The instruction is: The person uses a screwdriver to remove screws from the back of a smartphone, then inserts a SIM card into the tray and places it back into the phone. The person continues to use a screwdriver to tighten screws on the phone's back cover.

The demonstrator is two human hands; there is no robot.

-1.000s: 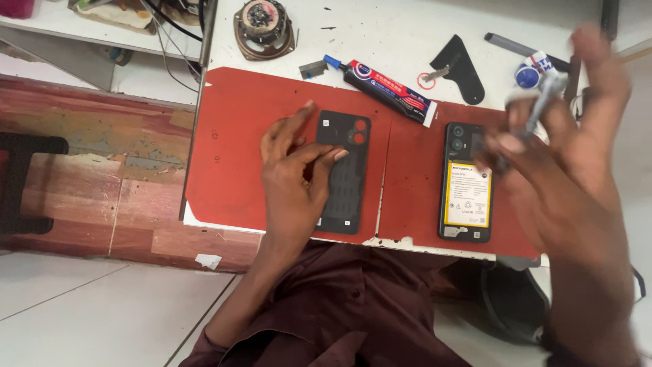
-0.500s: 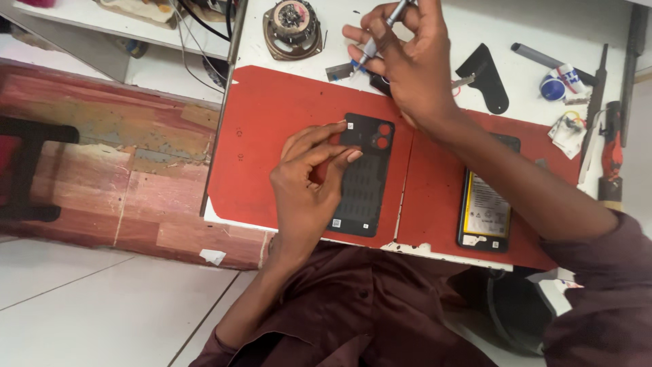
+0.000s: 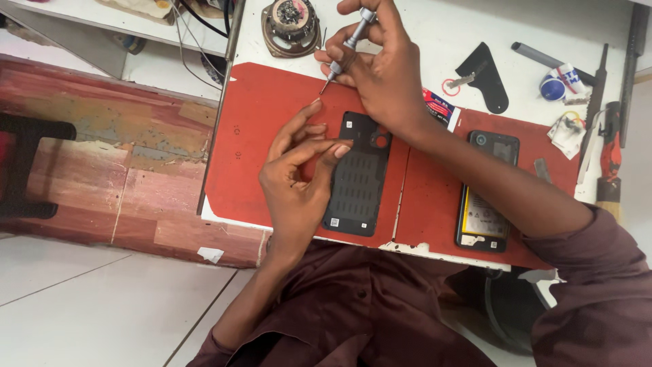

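Right hand point(image 3: 384, 75) fingers grip a small screwdriver point(image 3: 348, 46) — left hand point(image 3: 299, 180) fingers spread loose on the black back cover point(image 3: 360, 177).

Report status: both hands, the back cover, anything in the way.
Right hand grips small screwdriver, tip down over red mat. Left hand fingertips rest on black back cover. Opened phone lies apart, right side. Nothing in the way.

Left hand point(image 3: 299, 173) with fingers half-curled, palm down; right hand point(image 3: 380, 68) pinched shut, forearm outstretched.
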